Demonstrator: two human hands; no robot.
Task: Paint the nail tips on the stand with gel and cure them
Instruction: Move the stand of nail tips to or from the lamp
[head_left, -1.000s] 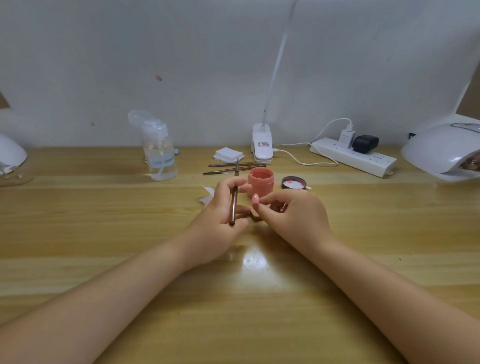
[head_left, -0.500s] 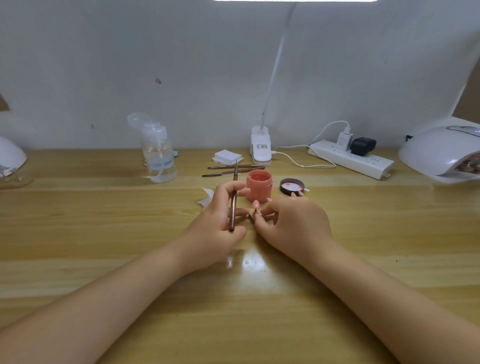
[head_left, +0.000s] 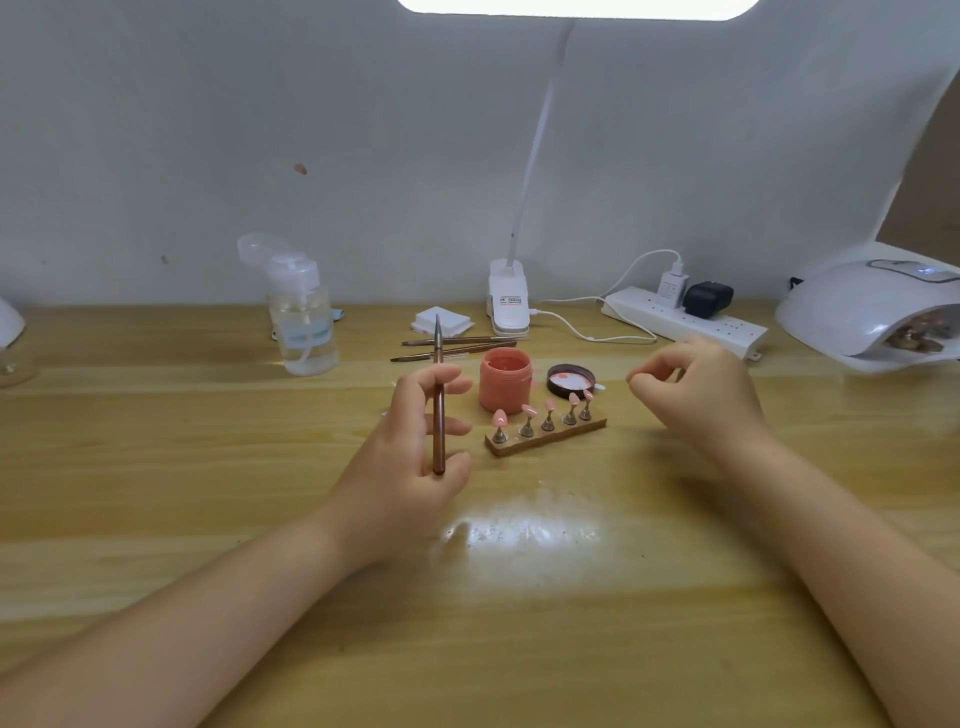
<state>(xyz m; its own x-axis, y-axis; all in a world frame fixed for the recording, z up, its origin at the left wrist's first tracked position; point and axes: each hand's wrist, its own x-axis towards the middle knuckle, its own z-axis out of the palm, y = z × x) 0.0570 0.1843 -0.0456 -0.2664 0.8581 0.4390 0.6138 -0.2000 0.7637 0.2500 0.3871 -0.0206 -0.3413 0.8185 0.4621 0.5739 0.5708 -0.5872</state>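
A wooden stand (head_left: 545, 441) lies on the table with several pink nail tips (head_left: 500, 418) upright on metal pegs. Just behind it is an open pink gel jar (head_left: 505, 380), and its dark lid (head_left: 570, 380) lies to the right. My left hand (head_left: 415, 441), left of the stand, grips a copper-coloured brush (head_left: 439, 410) held upright with the bristles pointing away. My right hand (head_left: 696, 395) hovers to the right of the stand, apart from it, fingers loosely curled and holding nothing. The white curing lamp (head_left: 872, 312) sits at the far right.
A clear pump bottle (head_left: 301, 322) stands at the back left. Two more brushes (head_left: 457, 349) and a white pad stack (head_left: 441, 322) lie behind the jar. A clip lamp base (head_left: 509, 304) and a power strip (head_left: 685, 322) with plugs line the wall.
My right hand let go of the nail tip on the stand and moved away to the right. The stand is now fully in view. My left hand shifted slightly left with the brush.
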